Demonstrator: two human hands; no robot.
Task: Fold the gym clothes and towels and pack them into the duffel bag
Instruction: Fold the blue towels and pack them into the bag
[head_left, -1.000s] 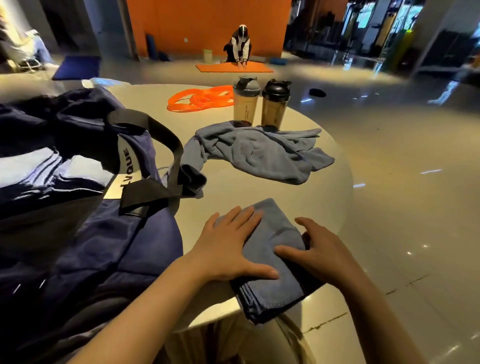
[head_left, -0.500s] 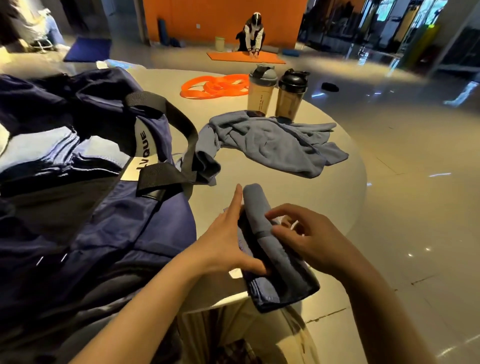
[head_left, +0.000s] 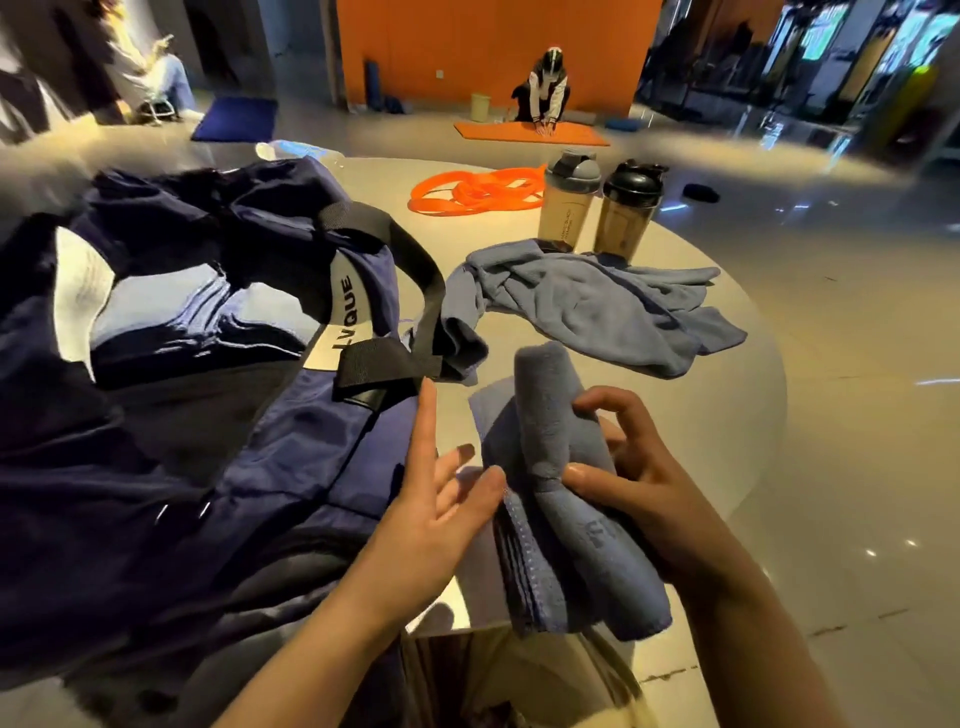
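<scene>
Your right hand (head_left: 644, 488) grasps the folded towel (head_left: 561, 499) at the table (head_left: 727, 415) edge, keeping folds together | left hand (head_left: 441, 499) released, fingers spread, steadying beside it | duffel bag (head_left: 218, 415) gapes alongside.

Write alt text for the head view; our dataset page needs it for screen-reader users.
The right hand grips a folded blue towel beside the open left hand, at a round table's edge. A navy duffel bag lies left; an unfolded towel lies behind.
</scene>
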